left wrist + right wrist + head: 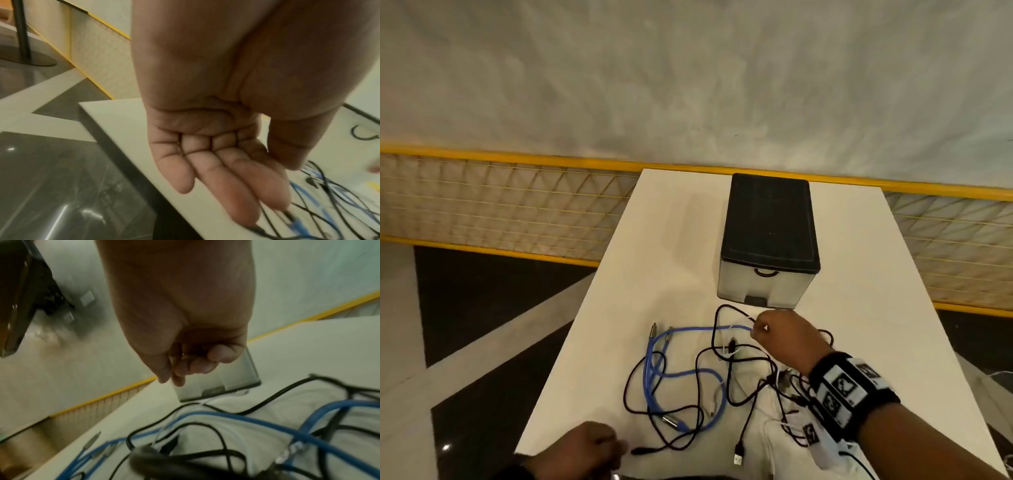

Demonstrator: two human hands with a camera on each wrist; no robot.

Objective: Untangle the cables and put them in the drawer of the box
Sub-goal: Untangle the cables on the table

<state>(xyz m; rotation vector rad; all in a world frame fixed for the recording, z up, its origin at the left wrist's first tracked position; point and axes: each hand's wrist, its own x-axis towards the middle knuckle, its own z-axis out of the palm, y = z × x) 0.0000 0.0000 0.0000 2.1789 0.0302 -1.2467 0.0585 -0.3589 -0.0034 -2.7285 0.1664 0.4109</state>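
1. Cables (698, 380): tangled heap on the near half of the table (681, 233), in front of the box (770, 233).
2. Blue cable (654, 373): thick, round, rubbery, doubled into long loops; metal plugs at its ends, two at the far left of the heap, one near the front edge.
3. Black cables (746, 359): thin, looped over and under the blue one; one ends in a flat USB plug (738, 454) near the front edge.
4. White cable (774, 431): thin, hard to follow against the pale tabletop.
5. Box: rectangular, matt black top, translucent grey front; drawer (763, 284) closed, dark curved handle at its upper edge, dark recess at its foot. No legible writing.
6. Right hand (787, 339): above the far edge of the heap, just before the drawer front; fingers curled, pinching a strand of the blue cable. Black wristband (852, 387) with white square markers, black patterns, no readable text.
7. Left hand (216, 154): at the table's near left corner, fingers nearly straight and together, tips next to a black plug; gripping nothing.
8. Table: smooth, white, rectangular.
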